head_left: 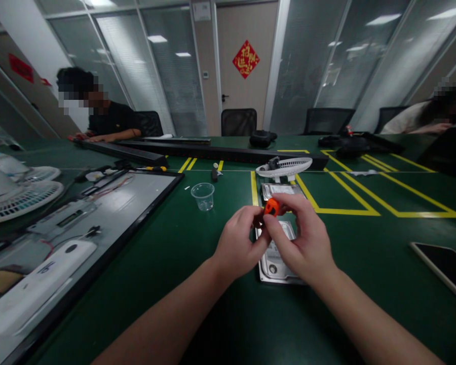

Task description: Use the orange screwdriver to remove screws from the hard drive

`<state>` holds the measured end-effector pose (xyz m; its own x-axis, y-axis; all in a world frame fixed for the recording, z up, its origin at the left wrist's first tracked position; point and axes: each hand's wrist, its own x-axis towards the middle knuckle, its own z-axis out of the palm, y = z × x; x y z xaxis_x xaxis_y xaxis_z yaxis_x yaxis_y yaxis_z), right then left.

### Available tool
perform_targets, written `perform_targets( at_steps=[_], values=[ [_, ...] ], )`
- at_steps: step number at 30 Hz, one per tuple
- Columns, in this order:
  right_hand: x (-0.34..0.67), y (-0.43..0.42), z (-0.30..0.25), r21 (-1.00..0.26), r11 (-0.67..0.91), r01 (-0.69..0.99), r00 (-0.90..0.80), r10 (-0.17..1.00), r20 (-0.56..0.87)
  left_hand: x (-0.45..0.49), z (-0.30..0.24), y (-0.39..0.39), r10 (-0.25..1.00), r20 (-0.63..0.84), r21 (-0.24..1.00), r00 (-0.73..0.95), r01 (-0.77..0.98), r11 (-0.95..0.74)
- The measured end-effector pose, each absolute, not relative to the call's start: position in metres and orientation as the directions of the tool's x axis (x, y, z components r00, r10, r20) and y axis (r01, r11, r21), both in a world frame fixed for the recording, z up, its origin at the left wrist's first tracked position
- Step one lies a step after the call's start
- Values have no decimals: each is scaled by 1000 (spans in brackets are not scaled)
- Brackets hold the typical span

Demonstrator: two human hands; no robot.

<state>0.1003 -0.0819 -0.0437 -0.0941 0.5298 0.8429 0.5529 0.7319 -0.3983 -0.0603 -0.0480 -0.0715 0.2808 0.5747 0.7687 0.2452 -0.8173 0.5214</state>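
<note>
Both my hands meet over the green table, above a silver hard drive (277,263) lying flat. My right hand (302,238) pinches a small orange-handled tool (272,207) between thumb and fingers. My left hand (240,238) is closed too, its fingertips pressed against the same orange tool from the left. What the tool's tip touches is hidden behind my fingers. A second silver drive (279,191) lies just beyond my hands.
A clear plastic cup (203,195) stands to the left. A white fan grille (285,166) sits behind, more fan parts (21,197) at far left. A large opened flat panel (79,223) fills the left side. A tablet (446,266) lies right. Two people sit across the table.
</note>
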Motion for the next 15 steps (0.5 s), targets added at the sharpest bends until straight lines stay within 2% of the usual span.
perform_targets(
  at_steps=[6, 15],
  values=[
    [101, -84, -45, -421, 741, 523, -148, 566, 811, -60, -72, -48, 559, 771, 503, 305, 248, -828],
    [100, -82, -44, -389, 728, 565, -110, 533, 839, -61, -71, -49, 577, 766, 519, 283, 258, -815]
  ],
)
